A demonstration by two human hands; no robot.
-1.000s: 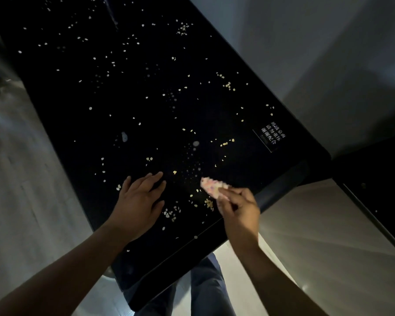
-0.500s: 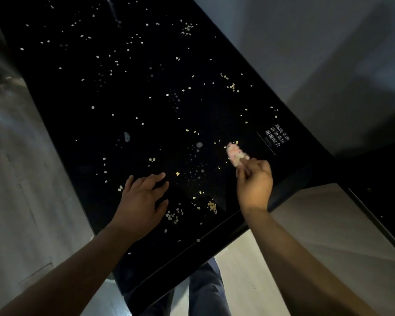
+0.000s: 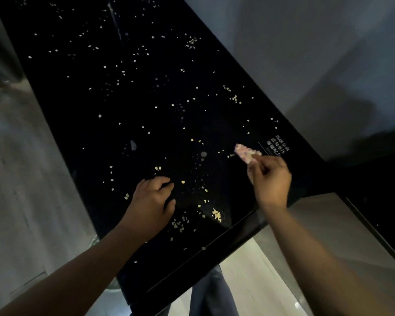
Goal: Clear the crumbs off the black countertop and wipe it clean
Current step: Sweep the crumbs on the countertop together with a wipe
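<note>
Dim room with a plain grey wall [image 3: 306,53] crossed by soft shadows at upper right, pale grey floor [image 3: 21,201] at left and glossier below with a small glint [image 3: 297,305], and a second dark unit [image 3: 374,179] at the right edge.

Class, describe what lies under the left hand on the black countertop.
The black countertop lies under the left hand, and crumbs show around the hand's edges. Any crumbs beneath the palm and curled fingers are covered and cannot be seen.
</note>
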